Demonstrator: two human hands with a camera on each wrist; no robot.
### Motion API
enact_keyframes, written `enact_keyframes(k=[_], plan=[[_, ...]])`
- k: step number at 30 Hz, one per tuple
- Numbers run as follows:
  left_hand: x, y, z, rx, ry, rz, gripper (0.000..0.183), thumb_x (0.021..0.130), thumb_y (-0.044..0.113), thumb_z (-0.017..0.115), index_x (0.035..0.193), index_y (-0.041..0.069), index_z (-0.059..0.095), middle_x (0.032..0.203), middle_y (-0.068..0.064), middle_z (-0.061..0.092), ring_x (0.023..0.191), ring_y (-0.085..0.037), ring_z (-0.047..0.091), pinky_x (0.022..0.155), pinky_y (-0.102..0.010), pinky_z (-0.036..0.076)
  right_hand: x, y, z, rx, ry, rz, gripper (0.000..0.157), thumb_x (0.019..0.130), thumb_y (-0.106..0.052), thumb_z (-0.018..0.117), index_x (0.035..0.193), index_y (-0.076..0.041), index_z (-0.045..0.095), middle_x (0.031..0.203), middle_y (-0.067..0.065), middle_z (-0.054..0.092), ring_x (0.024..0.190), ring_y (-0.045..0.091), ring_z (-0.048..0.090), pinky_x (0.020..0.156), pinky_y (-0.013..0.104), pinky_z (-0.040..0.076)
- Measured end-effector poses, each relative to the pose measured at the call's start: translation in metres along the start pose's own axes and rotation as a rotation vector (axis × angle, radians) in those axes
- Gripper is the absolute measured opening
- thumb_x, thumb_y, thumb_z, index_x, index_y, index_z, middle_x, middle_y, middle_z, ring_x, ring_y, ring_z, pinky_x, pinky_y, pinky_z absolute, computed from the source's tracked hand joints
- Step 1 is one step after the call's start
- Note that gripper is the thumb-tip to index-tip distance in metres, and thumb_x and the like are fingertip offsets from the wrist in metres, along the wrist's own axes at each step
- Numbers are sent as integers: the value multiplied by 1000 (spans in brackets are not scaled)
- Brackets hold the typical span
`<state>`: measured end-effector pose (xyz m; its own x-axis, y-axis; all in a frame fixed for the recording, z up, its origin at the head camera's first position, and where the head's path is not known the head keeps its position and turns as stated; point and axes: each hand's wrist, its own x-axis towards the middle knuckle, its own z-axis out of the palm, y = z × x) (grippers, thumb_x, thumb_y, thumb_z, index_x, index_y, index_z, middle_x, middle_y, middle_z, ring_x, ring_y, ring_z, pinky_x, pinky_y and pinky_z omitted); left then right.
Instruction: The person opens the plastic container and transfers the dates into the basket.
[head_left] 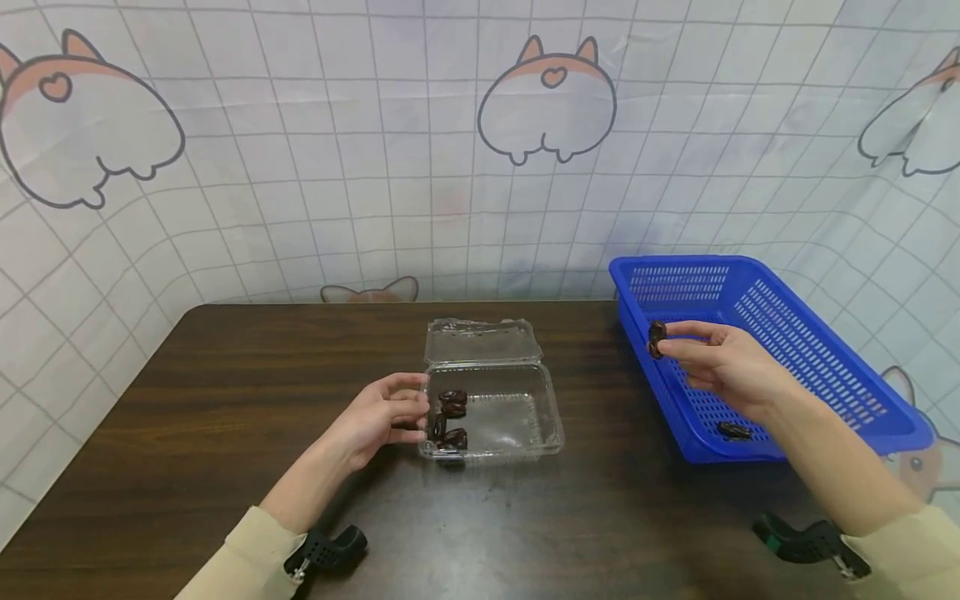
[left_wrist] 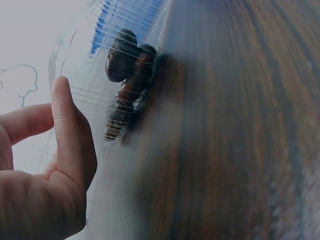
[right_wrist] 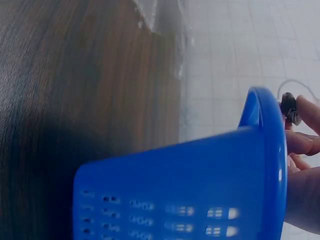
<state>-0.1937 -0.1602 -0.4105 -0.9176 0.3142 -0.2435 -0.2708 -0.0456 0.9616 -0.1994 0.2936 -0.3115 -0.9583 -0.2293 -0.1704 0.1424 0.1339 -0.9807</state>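
Observation:
A clear plastic clamshell box [head_left: 517, 417] lies with its lid [head_left: 480, 342] raised at the back. Several dark, wrinkled dates [head_left: 452, 404] sit along its left side; they also show through the clear wall in the left wrist view. My left hand [head_left: 382, 417] touches the box's left edge with fairly straight fingers, one fingertip [left_wrist: 62, 85] at the rim. Over the left side of a blue plastic basket [head_left: 817, 342], my right hand [head_left: 727, 367] pinches dark dates [head_left: 656, 339] between thumb and fingers. They look like two, one above the other. Another date [head_left: 733, 431] lies on the basket's floor.
The basket's tall perforated wall [right_wrist: 175, 190] fills much of the right wrist view. Both items stand on a dark wooden table [head_left: 300, 342], with the basket at its right end. A white gridded cloth [head_left: 450, 208] with cartoon animals hangs behind.

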Motion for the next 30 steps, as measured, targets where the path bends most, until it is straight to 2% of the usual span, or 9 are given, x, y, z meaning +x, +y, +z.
enact_keyframes(k=[7,15,17,24,26,30], plan=[[0,1,0,-1,7,-4,52,101,0,61,148,-4,41,99,-7,59,78,-18,61,72,-33,61,-1,6,-12,82,12,5,14,103,-11,63,117,-13,62,91,-1,70,57,16,22,58,35,19],[1,1,0,5,-4,3,52,101,1,60,148,-6,39,98,-7,60,78,-17,61,70,-32,61,-6,18,-29,99,37,20,12,104,-11,61,110,-19,68,76,-7,57,57,17,20,58,36,18],[1,1,0,2,-4,6,52,101,1,61,148,-6,39,97,-7,60,78,-17,61,70,-32,61,-8,19,-33,80,44,33,12,105,-11,61,110,-20,68,73,-7,53,57,17,20,59,37,17],[0,2,1,-4,-11,8,53,101,0,60,148,-6,39,97,-7,59,78,-17,62,70,-32,62,-17,23,-47,-95,36,90,10,106,-17,60,114,-22,63,66,-6,36,57,18,22,59,41,17],[0,2,1,-5,-11,9,52,101,1,60,148,-6,39,97,-7,59,78,-17,62,70,-32,62,-18,24,-49,-131,26,95,14,106,-17,60,120,-18,60,65,-6,34,57,18,21,59,42,18],[0,1,0,-6,-9,9,52,101,1,60,148,-6,39,99,-8,59,78,-17,62,70,-32,62,-21,23,-51,-200,11,98,31,106,-19,60,134,-6,51,64,-4,29,57,19,21,61,45,19]])
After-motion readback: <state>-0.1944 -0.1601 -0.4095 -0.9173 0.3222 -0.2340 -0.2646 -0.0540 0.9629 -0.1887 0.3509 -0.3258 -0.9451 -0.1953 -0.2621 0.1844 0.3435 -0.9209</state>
